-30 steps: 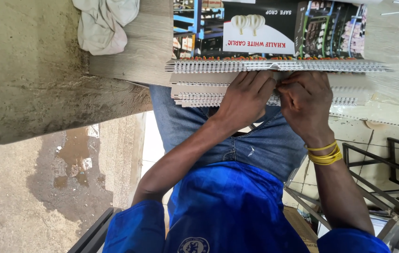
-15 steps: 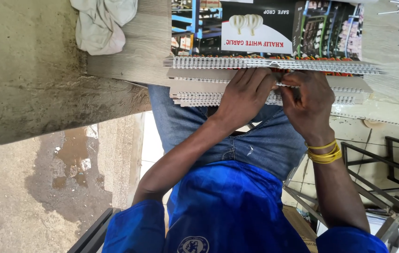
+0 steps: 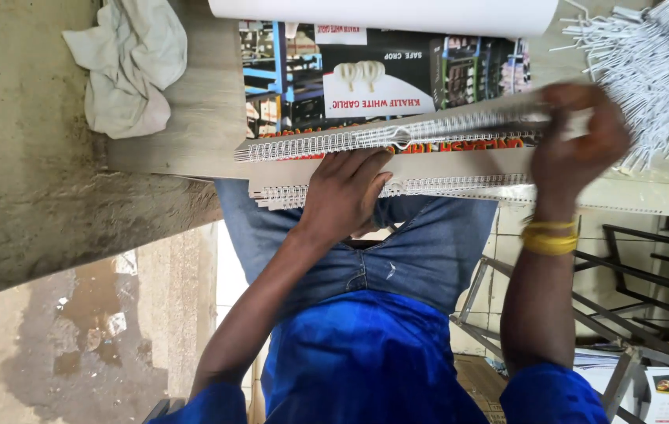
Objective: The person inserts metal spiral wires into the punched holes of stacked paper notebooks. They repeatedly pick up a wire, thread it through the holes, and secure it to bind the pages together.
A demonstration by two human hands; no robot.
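bare wood (image 3: 193, 133) left of calendars (image 3: 385, 90), wire pile (image 3: 652, 67) crowding right

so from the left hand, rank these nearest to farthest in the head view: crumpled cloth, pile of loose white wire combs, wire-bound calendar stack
1. wire-bound calendar stack: the left hand rests on its bound edge.
2. crumpled cloth: on the table corner, toward the frame's left.
3. pile of loose white wire combs: far corner at the frame's right, beyond the right hand.
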